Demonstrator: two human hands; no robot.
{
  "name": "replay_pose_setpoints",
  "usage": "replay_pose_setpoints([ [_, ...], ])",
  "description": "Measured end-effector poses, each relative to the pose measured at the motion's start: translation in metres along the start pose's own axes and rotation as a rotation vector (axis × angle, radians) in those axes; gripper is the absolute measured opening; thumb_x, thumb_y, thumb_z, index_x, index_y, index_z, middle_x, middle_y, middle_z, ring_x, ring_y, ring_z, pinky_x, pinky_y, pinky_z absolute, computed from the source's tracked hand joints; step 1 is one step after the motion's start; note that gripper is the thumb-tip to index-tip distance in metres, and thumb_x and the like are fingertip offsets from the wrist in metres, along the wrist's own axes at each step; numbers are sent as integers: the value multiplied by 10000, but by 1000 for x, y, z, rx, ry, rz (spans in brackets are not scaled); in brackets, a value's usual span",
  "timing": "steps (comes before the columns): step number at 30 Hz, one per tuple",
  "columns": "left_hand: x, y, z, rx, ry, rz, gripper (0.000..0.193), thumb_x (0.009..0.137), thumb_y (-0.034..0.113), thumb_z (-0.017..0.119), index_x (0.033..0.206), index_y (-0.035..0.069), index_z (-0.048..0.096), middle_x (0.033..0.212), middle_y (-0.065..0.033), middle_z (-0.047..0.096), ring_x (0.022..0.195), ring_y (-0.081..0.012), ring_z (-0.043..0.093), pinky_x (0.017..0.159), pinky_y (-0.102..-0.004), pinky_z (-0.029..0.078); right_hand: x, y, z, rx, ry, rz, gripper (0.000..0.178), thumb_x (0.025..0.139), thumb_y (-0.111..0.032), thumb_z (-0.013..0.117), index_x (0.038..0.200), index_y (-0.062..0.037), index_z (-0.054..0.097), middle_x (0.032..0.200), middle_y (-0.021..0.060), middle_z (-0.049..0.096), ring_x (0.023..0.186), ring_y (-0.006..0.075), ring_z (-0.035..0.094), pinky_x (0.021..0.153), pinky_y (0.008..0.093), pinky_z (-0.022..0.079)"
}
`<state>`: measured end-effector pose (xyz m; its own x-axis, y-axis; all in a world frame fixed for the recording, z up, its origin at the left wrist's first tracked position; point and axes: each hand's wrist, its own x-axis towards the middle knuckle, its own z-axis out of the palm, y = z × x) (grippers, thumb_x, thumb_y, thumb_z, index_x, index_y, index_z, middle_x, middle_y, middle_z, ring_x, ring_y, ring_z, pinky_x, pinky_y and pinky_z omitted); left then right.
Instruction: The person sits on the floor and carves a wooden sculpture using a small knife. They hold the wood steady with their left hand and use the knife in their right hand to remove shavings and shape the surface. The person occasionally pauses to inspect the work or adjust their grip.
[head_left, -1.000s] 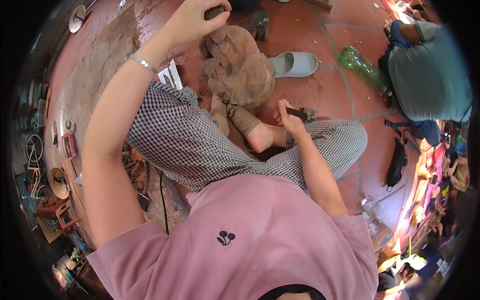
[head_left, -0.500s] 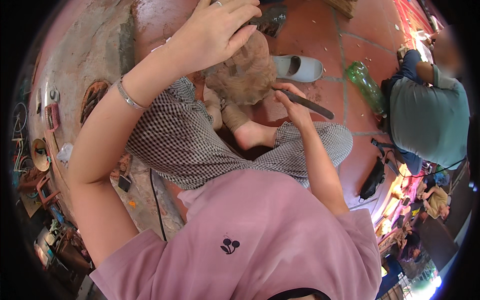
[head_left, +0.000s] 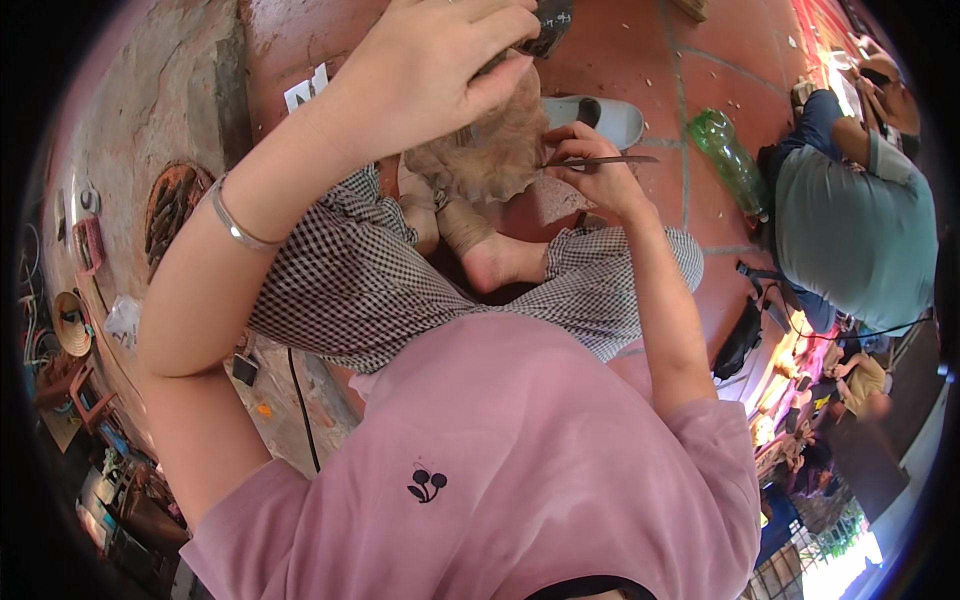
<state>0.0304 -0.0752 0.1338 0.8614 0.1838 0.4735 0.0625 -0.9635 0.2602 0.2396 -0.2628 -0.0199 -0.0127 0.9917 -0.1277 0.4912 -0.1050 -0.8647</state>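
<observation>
A pale brown carved piece of wood (head_left: 490, 160) with a wavy, rough surface stands between my feet, which have tan cloth wrapped round them. My right hand (head_left: 597, 172) is closed round a thin, dark metal chisel (head_left: 630, 160). One end of the chisel is at the wood's right side, and the other sticks out to the right. Above the wood is my raised left hand (head_left: 430, 75), its fingers curled. A dark block with white marks (head_left: 552, 28) shows just past these fingers and seems gripped; the hand hides most of it.
A grey-white slipper (head_left: 622, 122) and a green plastic bottle (head_left: 727, 160) lie on the red tiles. Another person (head_left: 850, 220) sits at the right. At the left, several dark tools fill a round basket (head_left: 175, 215) on a stone slab (head_left: 150, 110). A black cable (head_left: 303, 400) runs beside my leg.
My right hand and the chisel have moved slightly up, and the chisel has turned from slanting to nearly level. My left hand has shifted slightly down, and the dark block has moved up.
</observation>
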Motion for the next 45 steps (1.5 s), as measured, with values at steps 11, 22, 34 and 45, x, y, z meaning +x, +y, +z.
replay_pose_setpoints([
  [11, 7, 8, -3, 41, -62, -84, 197, 849, 140, 645, 1014, 35, 625, 1139, -126, 629, 1227, -320, 520, 1069, -561, 343, 39, 0, -20, 95, -146, 119, 253, 722, 63, 746, 962, -6, 703, 966, 104, 682, 890, 286, 656, 759, 358, 533],
  [22, 14, 18, -7, 83, -222, -36, 186, 834, 201, 649, 904, 29, 638, 1011, -122, 629, 1090, -303, 524, 989, -512, 362, 45, -2, -24, -191, -177, -136, 171, 745, -36, 787, 897, -56, 713, 840, 112, 689, 762, 304, 648, 682, 392, 519],
  [34, 23, 16, -11, 96, -325, -16, 263, 868, 305, 638, 866, 44, 669, 884, -102, 649, 960, -283, 587, 842, -432, 430, 38, 1, -17, -192, -168, -94, 208, 783, -35, 779, 979, -35, 708, 902, 97, 715, 799, 228, 667, 720, 360, 532],
  [45, 26, 11, -25, -27, -407, 2, 323, 908, 334, 604, 848, 26, 680, 879, -122, 675, 933, -298, 597, 796, -433, 447, 10, -21, 15, -8, 174, 125, 172, 806, -91, 755, 943, -13, 687, 997, 123, 673, 902, 243, 656, 773, 365, 538],
])
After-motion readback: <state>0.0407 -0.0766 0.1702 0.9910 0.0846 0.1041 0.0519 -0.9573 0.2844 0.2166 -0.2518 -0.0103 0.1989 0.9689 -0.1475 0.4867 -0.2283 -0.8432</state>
